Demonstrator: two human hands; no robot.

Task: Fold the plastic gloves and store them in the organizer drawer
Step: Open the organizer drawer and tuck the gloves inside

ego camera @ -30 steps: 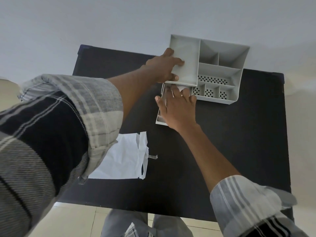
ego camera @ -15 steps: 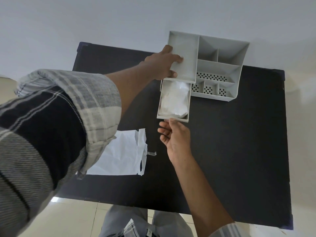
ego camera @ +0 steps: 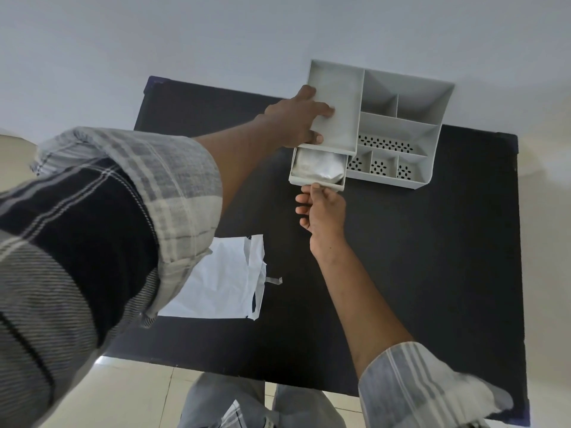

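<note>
In the drawer (ego camera: 316,180), crinkly, seemingly folded gloves (ego camera: 318,168)

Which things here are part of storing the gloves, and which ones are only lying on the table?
Part of the job:
organizer
drawer, pulled out
folded gloves inside it
left hand on the organizer
right hand at the drawer front

Lying about:
white plastic bag
small clear strip

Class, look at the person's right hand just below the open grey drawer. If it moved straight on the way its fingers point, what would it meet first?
Most likely the front panel of the open grey plastic drawer, which the right hand already appears to touch with its fingertips; behind that panel lie the folded clear plastic gloves.
</note>
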